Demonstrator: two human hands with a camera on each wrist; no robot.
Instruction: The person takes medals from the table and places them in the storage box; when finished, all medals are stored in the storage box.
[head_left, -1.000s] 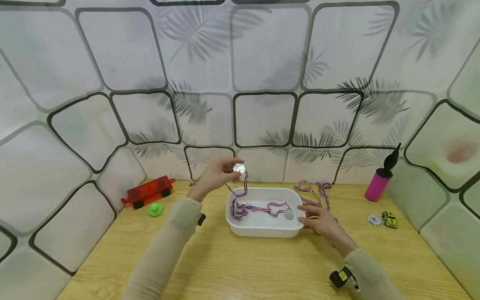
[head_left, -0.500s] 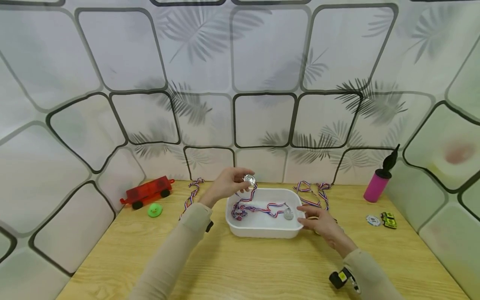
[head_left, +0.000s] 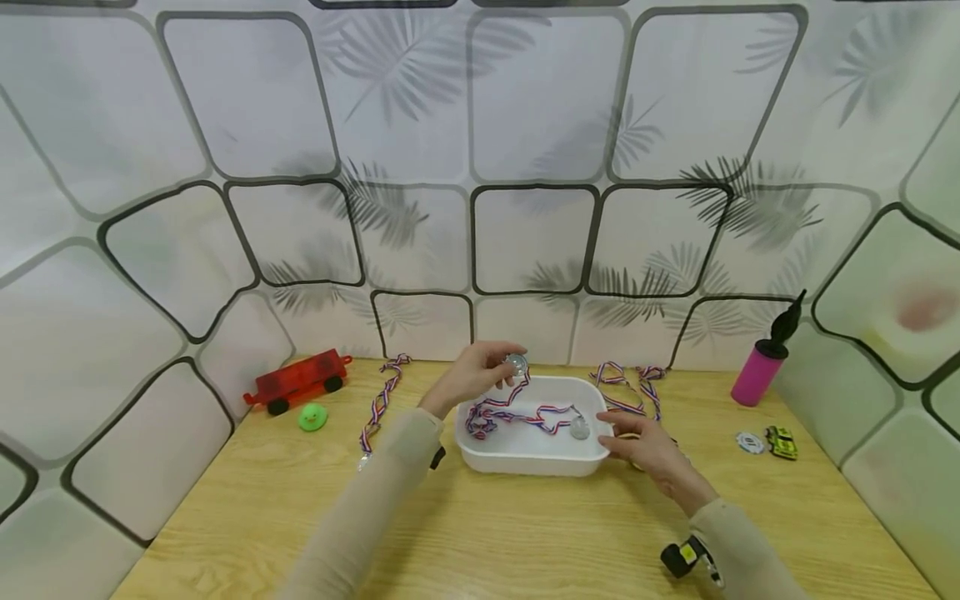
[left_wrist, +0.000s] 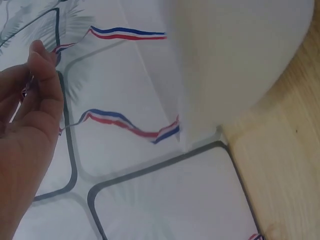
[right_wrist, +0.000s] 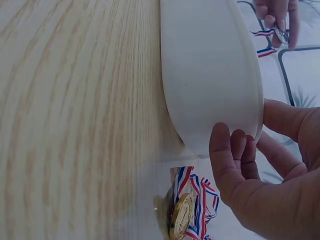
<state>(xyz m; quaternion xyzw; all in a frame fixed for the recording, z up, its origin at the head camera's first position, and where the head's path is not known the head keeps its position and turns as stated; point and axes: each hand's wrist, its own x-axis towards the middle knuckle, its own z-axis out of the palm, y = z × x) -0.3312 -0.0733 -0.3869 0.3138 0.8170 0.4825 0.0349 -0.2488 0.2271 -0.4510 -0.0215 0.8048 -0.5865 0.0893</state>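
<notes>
Up over the white plastic tub (head_left: 525,465), my left hand (head_left: 474,377) pinches a silver medal (head_left: 517,364) between thumb and fingers. Its red, white and blue ribbon runs down into the tub, as the left wrist view shows beside that hand (left_wrist: 37,117). Bunched ribbon (head_left: 480,421) and another silver medal (head_left: 579,427) lie inside the tub. At the tub's right end, my right hand (head_left: 651,454) holds the rim. In the right wrist view its thumb is over the rim and its fingers press the outer wall. A gold medal (right_wrist: 182,217) with striped ribbon lies on the table below it.
Left of the tub lie a ribboned medal (head_left: 364,461), a red toy wagon (head_left: 296,383) and a green toy duck (head_left: 312,417). Striped ribbons (head_left: 648,387) lie behind the right hand. Farther right are a pink pump (head_left: 757,375), a poker chip (head_left: 750,442) and a yellow toy car (head_left: 782,442).
My left hand has moved right and down with the silver medal, from the tub's back left corner to over its back edge. The right hand has stayed at the rim.
</notes>
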